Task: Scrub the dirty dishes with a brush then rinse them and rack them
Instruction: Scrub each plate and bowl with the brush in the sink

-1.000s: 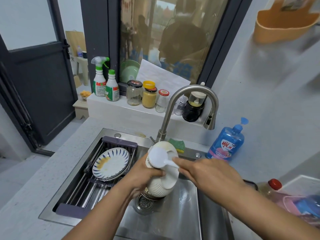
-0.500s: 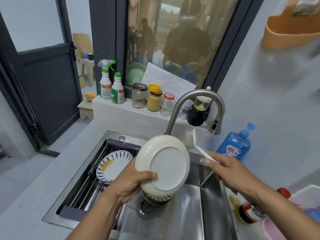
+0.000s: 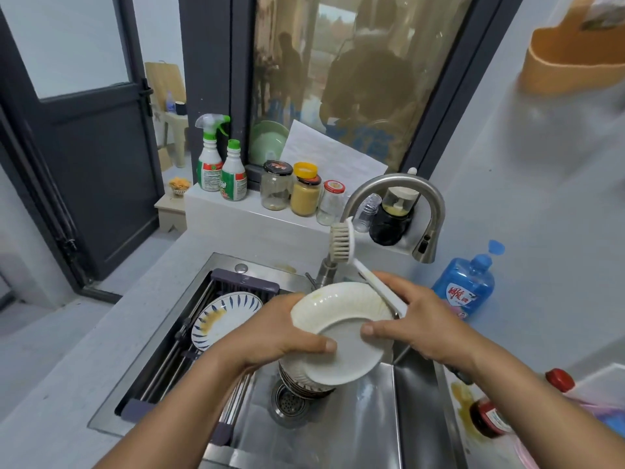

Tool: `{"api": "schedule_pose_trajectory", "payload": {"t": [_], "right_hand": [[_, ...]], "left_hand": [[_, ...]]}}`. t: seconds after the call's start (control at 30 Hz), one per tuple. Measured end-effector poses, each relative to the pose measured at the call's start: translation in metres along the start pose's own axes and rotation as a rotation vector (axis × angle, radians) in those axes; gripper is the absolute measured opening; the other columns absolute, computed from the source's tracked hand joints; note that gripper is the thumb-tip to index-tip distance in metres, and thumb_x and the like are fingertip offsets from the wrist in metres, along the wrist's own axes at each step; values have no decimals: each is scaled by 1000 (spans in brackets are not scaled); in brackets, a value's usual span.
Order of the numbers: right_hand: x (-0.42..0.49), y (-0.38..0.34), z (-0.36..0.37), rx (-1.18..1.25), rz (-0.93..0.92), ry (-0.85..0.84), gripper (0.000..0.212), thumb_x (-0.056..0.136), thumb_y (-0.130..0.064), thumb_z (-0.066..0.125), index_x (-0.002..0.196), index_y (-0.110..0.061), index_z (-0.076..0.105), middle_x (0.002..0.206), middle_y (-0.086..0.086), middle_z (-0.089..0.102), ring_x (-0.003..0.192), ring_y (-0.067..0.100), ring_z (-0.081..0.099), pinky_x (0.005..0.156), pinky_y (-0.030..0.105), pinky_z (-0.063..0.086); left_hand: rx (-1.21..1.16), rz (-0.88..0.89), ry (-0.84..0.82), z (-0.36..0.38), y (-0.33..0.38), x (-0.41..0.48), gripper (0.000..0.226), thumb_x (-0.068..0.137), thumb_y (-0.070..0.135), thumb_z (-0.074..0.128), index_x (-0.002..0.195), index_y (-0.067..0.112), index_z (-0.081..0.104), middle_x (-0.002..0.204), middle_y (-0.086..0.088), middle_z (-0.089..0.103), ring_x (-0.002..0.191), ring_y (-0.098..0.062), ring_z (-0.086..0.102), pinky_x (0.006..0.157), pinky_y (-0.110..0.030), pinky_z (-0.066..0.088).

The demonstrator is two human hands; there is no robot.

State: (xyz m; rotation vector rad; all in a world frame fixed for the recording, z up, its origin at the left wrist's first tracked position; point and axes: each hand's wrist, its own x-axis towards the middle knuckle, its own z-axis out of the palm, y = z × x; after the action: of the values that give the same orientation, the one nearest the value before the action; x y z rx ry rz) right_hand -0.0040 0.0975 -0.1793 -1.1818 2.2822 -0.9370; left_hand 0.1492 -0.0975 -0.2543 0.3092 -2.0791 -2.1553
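Note:
A white ribbed plate (image 3: 341,346) is held tilted over the sink, its underside towards me. My left hand (image 3: 274,333) grips its left rim with the thumb on the base. My right hand (image 3: 419,319) holds a white dish brush (image 3: 351,252) by the handle, bristle head up and pointing left, while its thumb presses on the plate's base. Below the plate a stack of ribbed dishes (image 3: 304,380) stands by the drain. A blue-striped plate (image 3: 223,319) with yellow smears lies in the dark rack (image 3: 189,333) across the sink's left side.
The steel tap (image 3: 399,191) arches just behind the brush. Blue soap bottle (image 3: 466,286) stands right of the sink (image 3: 358,421). Jars and spray bottles (image 3: 216,160) line the sill. A red-capped bottle (image 3: 490,418) lies on the right counter beside a yellow stain.
The brush has left the plate and risen bristles-up. The plate was turned so its underside faces me, and my right thumb has come onto it beside my left hand.

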Motion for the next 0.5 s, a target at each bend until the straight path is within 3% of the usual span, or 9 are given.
{"api": "schedule_pose_trajectory", "payload": {"t": [0.07,0.13,0.23,0.27,0.33,0.43,0.5], "right_hand": [[3,-5,-1,-117,-44,-19,75,75,-25,90,119,-69,49,106,-38,64,100,-14,59,78,1,43],[2,-11,-4,-278,-94,-2,69,81,-45,82,125,-76,40,115,-36,61,108,-13,56,87,5,41],[-10,-26,-18,-603,-155,2,51,92,-76,31,141,-73,22,122,-25,58,111,2,57,92,29,50],[-15,-33,-21,-704,-165,-32,51,92,-76,18,143,-73,14,121,-22,60,107,7,60,88,34,53],[-25,-48,-18,-882,-157,-126,47,95,-71,10,142,-73,5,112,-16,62,98,15,63,80,40,55],[-32,-62,2,-1066,-168,-174,43,103,-63,14,146,-61,14,105,-7,59,95,25,65,74,40,55],[-28,-62,3,-1081,-122,-125,41,104,-62,16,145,-59,18,98,-6,58,93,26,67,72,40,55]], "left_hand": [[111,5,-6,4,4,5,45,72,0,87,111,17,73,102,-1,76,95,-18,72,85,-34,58],[181,-1,51,5,0,7,40,70,4,85,105,20,74,95,1,75,88,-12,69,81,-33,58],[240,-50,197,1,-10,9,38,72,7,85,106,21,74,98,-1,77,92,-17,72,82,-37,59],[257,-68,230,1,-13,9,38,73,8,85,107,21,74,98,0,77,93,-18,72,82,-35,58],[291,-87,279,2,-16,11,35,73,6,85,102,20,73,94,5,75,91,-17,70,75,-27,55],[344,-109,328,10,-18,15,32,71,7,85,93,22,68,82,11,68,82,-15,64,62,-25,47],[368,-123,337,15,-20,16,29,71,10,83,94,21,69,83,7,70,82,-18,67,64,-29,52]]}}
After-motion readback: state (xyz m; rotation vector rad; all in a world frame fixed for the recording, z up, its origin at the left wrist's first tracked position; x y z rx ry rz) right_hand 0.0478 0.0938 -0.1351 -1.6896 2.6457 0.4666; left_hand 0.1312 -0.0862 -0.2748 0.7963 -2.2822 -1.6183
